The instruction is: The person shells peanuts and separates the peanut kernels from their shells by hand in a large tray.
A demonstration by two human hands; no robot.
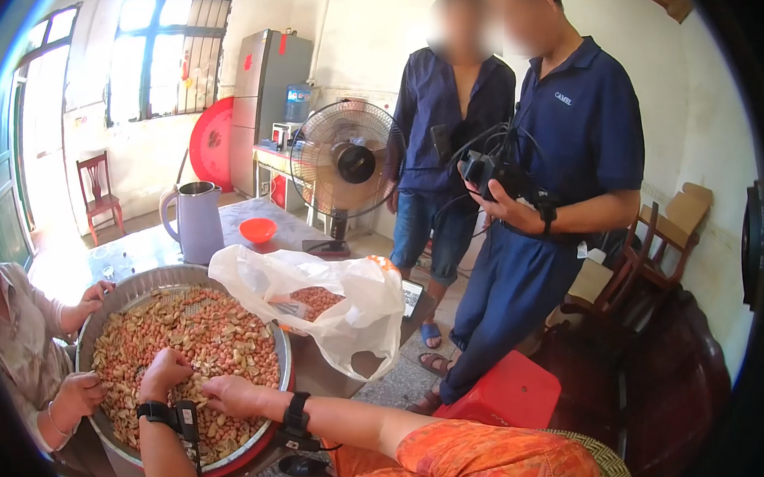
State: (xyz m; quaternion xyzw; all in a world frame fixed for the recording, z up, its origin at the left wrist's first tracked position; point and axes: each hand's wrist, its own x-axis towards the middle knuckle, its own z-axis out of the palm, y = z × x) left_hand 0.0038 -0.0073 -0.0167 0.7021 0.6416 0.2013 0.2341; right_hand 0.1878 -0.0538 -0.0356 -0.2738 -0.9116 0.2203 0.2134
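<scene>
A wide round metal tray holds a layer of shelled peanuts mixed with pale broken shells. Over its near half, my left hand is closed with the fingers curled down; any small thing in its fingertips is hidden. Close by on the right, my right hand reaches in from the side, thumb and fingers drawn together among the peanuts and shells. What it pinches is too small to make out. Both my wrists wear black straps with small devices. Beside the tray, an open white plastic bag contains reddish peanuts.
At the left, another person's hands touch the tray's rim. A lilac jug and a red bowl stand on the table behind. Beyond are a fan, two standing people and a red stool.
</scene>
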